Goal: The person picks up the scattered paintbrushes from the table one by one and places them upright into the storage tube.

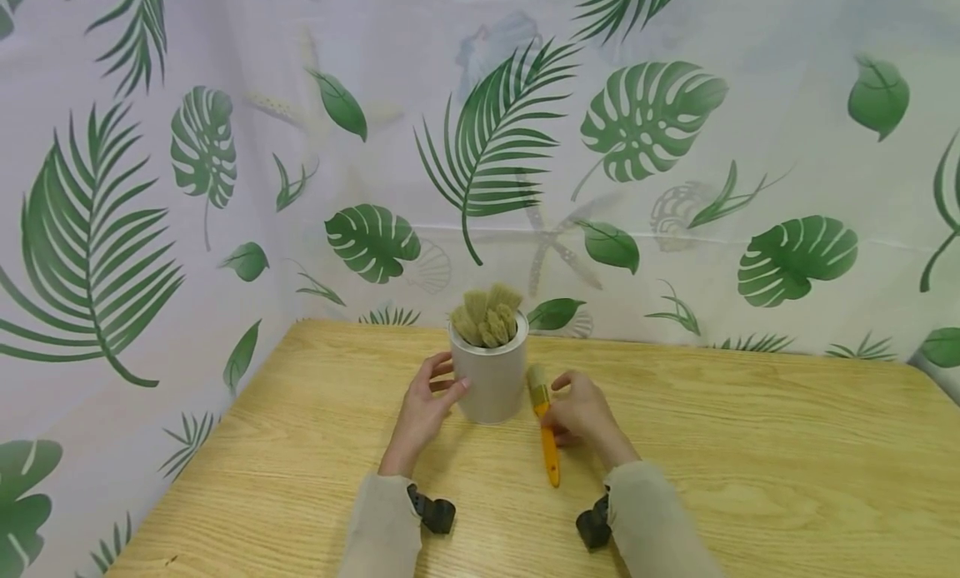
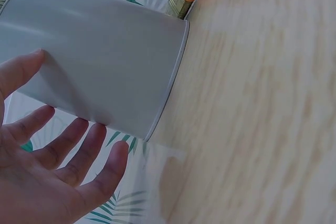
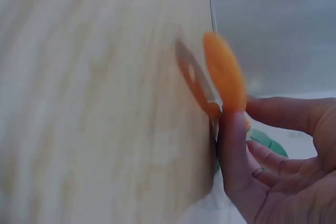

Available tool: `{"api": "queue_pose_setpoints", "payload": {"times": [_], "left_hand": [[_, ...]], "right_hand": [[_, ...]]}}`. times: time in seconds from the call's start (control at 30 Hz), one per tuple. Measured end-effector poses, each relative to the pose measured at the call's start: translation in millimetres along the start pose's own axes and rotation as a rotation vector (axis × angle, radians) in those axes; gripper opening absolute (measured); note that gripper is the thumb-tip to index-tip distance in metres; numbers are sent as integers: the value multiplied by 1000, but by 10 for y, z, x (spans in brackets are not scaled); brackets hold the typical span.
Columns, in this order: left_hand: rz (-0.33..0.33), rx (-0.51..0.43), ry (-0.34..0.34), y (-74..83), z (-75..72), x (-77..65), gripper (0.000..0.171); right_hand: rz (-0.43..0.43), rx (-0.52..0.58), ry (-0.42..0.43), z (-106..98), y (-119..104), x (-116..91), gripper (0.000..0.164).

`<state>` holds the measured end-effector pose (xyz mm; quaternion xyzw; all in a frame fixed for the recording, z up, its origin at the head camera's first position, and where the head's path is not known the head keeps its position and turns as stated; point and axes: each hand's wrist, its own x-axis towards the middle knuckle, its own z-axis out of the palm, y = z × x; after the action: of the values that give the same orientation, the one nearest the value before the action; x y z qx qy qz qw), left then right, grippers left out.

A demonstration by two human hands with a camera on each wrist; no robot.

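Observation:
A light grey can [image 1: 491, 386] stands upright on the table with several pale-bristled brushes [image 1: 487, 316] in it, bristles up; their lower parts are hidden. My left hand [image 1: 422, 407] is at the can's left side, thumb toward its front, fingers spread. In the left wrist view the fingertips [image 2: 79, 124] lie along the can's edge, the little finger apart from it. To the can's right, my right hand [image 1: 585, 411] pinches a paintbrush [image 1: 551, 457] by its orange handle, bristles pointing away from me. The right wrist view shows the handle [image 3: 226, 72] between thumb and finger.
The wood-grain table [image 1: 750, 461] extends to both sides of the hands. Behind it and to the left hangs a white leaf-print cloth [image 1: 675, 286]. Each wrist wears a small black camera, one on the left [image 1: 437, 513] and one on the right [image 1: 594, 526].

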<state>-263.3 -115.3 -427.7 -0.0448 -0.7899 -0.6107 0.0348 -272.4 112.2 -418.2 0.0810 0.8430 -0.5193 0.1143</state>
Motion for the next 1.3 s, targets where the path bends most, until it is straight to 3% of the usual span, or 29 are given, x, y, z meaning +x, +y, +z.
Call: {"api": "queue_pose_setpoints", "payload": {"times": [0.57,0.83,1.07,1.3], "left_hand": [[-8,-4,4,-4,-33,2,57],[4,-2,15,-46,-33,12,55],[23,-16,3,-51,-9,-4,54],[21,-25,4,-35,-9,-8,55]], "right_hand": [[-64,359,3,-203,104,40,60],[-90,444,0,-293,117,33,64],[-92,502,49,-375,98,20,64],[-145,546,69,-400,29,13,64]]}}
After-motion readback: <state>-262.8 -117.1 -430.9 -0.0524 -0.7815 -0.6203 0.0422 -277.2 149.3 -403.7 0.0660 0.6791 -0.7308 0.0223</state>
